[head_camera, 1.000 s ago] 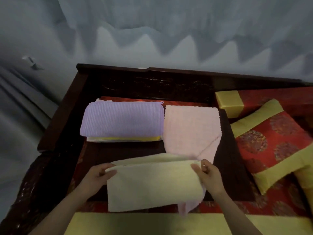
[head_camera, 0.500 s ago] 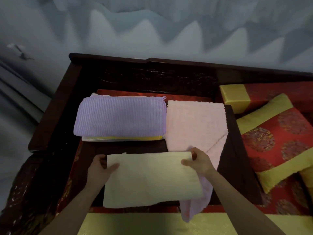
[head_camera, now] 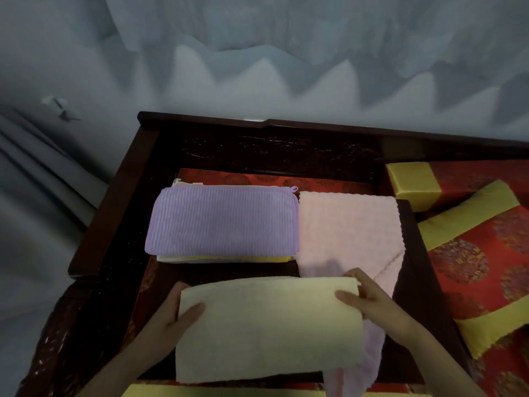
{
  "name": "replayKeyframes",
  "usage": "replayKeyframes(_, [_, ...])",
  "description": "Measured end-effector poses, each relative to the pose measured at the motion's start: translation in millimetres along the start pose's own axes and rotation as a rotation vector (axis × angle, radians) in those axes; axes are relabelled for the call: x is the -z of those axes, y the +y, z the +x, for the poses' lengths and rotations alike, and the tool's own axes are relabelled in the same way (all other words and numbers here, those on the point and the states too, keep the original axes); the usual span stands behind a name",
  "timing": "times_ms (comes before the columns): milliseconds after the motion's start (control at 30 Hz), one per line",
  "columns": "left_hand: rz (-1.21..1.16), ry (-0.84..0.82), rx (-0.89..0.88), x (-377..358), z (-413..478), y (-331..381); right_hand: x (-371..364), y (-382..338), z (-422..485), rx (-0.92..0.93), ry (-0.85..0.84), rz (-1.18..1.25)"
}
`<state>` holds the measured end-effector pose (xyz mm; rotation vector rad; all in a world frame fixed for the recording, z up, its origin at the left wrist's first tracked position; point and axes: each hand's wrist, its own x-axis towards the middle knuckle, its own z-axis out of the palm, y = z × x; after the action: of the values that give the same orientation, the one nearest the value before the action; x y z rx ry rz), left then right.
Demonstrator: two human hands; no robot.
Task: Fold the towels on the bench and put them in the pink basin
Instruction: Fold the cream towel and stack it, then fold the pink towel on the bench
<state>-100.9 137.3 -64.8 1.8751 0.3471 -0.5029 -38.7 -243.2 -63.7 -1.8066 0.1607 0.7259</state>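
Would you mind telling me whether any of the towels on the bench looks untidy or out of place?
The pink towel is the odd one: it lies loose beside the neatly folded purple towel, and its near end runs under the cream towel and droops off the front edge of the dark wooden top.

Dark wooden bench [head_camera: 286,150] before a pale grey curtain [head_camera: 257,53].

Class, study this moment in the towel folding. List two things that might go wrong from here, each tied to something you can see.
1. The cream towel lies over the pink towel, whose end hangs over the front edge; lifting may drag it down.
2. The left hand and right hand grip only the short ends, so the fold might sag open.
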Motion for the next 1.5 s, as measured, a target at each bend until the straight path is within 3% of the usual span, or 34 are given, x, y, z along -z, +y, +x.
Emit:
replayKeyframes(167, [-0.236,0.161,-0.059,45.0,13.1,53.4,1.6,-77.4,16.9,0.012,-0.094,0.286])
replayKeyframes(333, [-0.433,0.167,-0.051,91.7,68.7,87.8,-13.9,-140.1,78.1,0.005,-0.065,0.491])
replayKeyframes(467, [-0.296,0.307,0.043,111.3,135.2,73.0,-37.6,-149.0,145.4,-0.035,0.062,0.380])
replayKeyframes(700, [-0.107,0.533,0.036,108.4,175.5,41.7,-65.0,-124.0,192.7,0.029,0.518,0.125])
replayKeyframes(800, [-0.080,0.529,0.048,108.7,181.3,36.8,-65.5,-115.8,196.4,0.049,0.511,0.018])
replayKeyframes(900, [0.008,0.499,0.069,112.9,178.5,47.3,-52.9,-117.0,191.8,0.015,0.460,0.103])
replayKeyframes(967, [0.109,0.585,-0.021,114.2,165.4,65.6,-30.1,-117.6,174.0,0.046,0.466,0.186])
replayKeyframes(1067, [0.054,0.757,-0.267,88.2,124.5,97.8,14.7,-97.8,125.1,0.085,0.475,0.156])
replayKeyframes(1100, [0.012,0.722,-0.334,66.3,109.4,105.2,28.5,-82.7,107.1,0.076,0.473,0.092])
replayKeyframes(1167, [-0.037,0.460,-0.376,5.9,86.4,105.4,47.1,-45.9,77.5,0.029,0.406,-0.051])
replayKeyframes(1233, [-0.069,0.075,-0.289,-64.3,73.4,88.0,56.1,-6.1,58.0,0.007,0.270,-0.247])
replayKeyframes(1333, [0.080,-0.202,-0.202,-155.1,69.4,50.9,56.9,37.0,36.4,0.054,0.050,-0.531])
replayKeyframes(1433, [0.457,-0.350,-0.468,-194.9,75.9,24.3,52.6,57.7,29.9,0.171,-0.080,-0.703])
replayKeyframes(1500, [0.672,-0.480,-0.675,-201.8,85.2,14.0,56.7,64.0,29.3,0.150,-0.140,-0.912])
